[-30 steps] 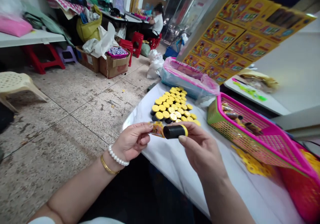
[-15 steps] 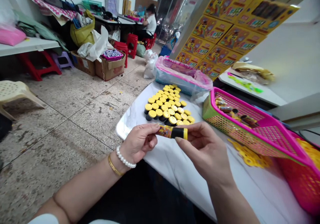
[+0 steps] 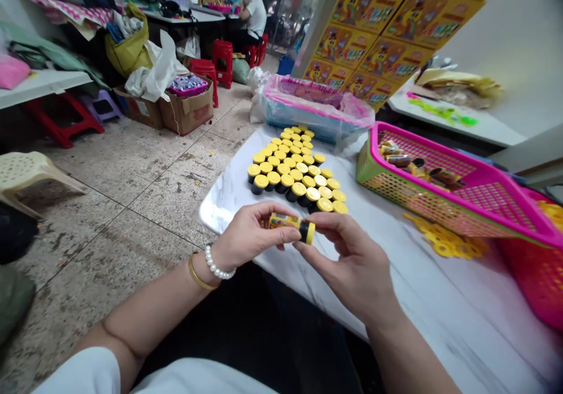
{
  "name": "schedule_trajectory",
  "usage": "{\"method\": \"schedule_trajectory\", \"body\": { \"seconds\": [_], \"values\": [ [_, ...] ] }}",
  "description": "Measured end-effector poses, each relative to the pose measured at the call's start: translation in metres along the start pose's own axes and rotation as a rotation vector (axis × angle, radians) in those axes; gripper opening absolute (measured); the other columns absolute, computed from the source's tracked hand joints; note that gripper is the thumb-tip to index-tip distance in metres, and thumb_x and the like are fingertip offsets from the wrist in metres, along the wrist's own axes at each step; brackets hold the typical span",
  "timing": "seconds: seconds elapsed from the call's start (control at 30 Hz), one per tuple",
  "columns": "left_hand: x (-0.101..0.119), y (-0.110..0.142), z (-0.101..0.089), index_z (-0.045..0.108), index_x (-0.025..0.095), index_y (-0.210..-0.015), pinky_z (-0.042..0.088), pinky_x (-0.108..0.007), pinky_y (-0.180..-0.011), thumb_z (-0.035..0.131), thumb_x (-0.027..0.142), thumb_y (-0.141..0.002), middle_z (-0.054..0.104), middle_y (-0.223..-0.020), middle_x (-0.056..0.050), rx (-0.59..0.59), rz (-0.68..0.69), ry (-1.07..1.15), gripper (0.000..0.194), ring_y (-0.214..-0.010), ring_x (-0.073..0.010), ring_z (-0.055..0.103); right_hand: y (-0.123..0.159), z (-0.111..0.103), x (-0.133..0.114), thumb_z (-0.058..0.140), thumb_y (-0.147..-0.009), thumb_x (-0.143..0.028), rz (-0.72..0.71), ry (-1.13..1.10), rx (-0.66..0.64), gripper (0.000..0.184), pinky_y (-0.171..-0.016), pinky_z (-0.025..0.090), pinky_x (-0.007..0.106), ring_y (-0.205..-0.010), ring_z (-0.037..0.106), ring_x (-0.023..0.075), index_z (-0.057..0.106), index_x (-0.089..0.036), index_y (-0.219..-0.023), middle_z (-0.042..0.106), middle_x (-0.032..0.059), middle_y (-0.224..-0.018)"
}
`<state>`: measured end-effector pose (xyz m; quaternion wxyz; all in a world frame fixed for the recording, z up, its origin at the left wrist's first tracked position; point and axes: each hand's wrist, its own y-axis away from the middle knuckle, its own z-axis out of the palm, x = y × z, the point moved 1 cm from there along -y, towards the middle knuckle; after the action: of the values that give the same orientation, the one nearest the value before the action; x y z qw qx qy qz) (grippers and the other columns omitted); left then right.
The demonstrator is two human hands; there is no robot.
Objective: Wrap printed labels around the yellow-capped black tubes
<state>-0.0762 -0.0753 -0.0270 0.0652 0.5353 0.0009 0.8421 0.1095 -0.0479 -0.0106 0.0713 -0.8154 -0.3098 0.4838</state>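
Note:
Both my hands hold one small tube (image 3: 288, 223) with a printed yellow label and a black, yellow-topped cap, level above the white table's near edge (image 3: 229, 218). My left hand (image 3: 248, 235) pinches the labelled end. My right hand (image 3: 347, 259) pinches the capped end. Just beyond them stand several black caps with yellow tops (image 3: 294, 168), packed in rows on the table.
A pink and green mesh basket (image 3: 440, 197) with a few tubes sits to the right. A blue bin lined with pink plastic (image 3: 314, 109) stands behind the caps. Yellow printed cartons (image 3: 387, 36) lean behind it. A person sits at a far table (image 3: 253, 13). Yellow plastic pieces (image 3: 444, 243) lie near the basket.
The cap has slid further onto the tube, so the piece between my hands looks shorter. My hands have come closer together. The view has tilted down slightly.

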Motion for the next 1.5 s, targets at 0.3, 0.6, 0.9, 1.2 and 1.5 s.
{"method": "schedule_trajectory", "body": {
  "seconds": [0.3,0.6,0.9,1.2,1.5],
  "values": [
    [0.017,-0.025,0.026,0.073,0.01,-0.095,0.05,-0.024,-0.062,0.091,0.041,-0.064,0.071,-0.081,-0.006,-0.156,0.007,-0.104,0.047,-0.067,-0.011,0.062,-0.011,-0.028,-0.004,0.077,-0.084,-0.019,-0.18,0.118,0.036,0.023,-0.076,0.058,0.037,-0.085,0.069,0.0211,0.07,-0.028,-0.104,0.071,0.0038,-0.093],
    [0.042,-0.081,0.042,0.065,0.012,-0.088,0.042,-0.019,-0.044,0.069,0.067,-0.08,0.064,-0.063,-0.003,-0.366,-0.01,-0.296,0.056,-0.046,-0.0095,0.057,-0.041,-0.073,0.012,0.073,-0.082,-0.01,-0.569,0.387,0.255,0.034,-0.076,0.065,0.035,-0.087,0.076,0.0219,0.072,-0.028,-0.11,0.076,0.0062,-0.101],
    [0.014,-0.077,0.042,0.063,0.014,-0.075,0.041,-0.019,-0.041,0.07,0.058,-0.082,0.059,-0.056,0.0,-0.274,0.038,-0.297,0.046,-0.043,-0.0079,0.052,-0.023,-0.047,0.032,0.085,-0.075,-0.03,0.274,-0.306,0.123,0.02,-0.062,0.065,0.035,-0.065,0.073,0.0199,0.073,-0.022,-0.089,0.074,0.0018,-0.075],
    [0.011,-0.078,0.032,0.062,0.017,-0.096,0.044,-0.021,-0.048,0.077,0.036,-0.08,0.062,-0.063,0.001,-0.314,0.03,-0.227,0.029,-0.049,-0.0098,0.056,-0.02,-0.041,0.038,0.085,-0.077,-0.031,0.178,-0.223,0.215,0.024,-0.072,0.067,0.037,-0.075,0.076,0.0211,0.075,-0.023,-0.097,0.078,0.0049,-0.089],
    [0.006,-0.08,0.028,0.068,0.018,-0.101,0.043,-0.021,-0.054,0.079,0.034,-0.079,0.062,-0.074,0.001,-0.333,0.116,-0.345,0.029,-0.056,-0.0083,0.054,-0.027,-0.03,0.046,0.085,-0.069,-0.059,0.672,-0.734,-0.026,0.046,-0.052,0.064,0.029,-0.05,0.071,0.0175,0.065,-0.017,-0.071,0.074,0.0041,-0.062]
  ]
}}
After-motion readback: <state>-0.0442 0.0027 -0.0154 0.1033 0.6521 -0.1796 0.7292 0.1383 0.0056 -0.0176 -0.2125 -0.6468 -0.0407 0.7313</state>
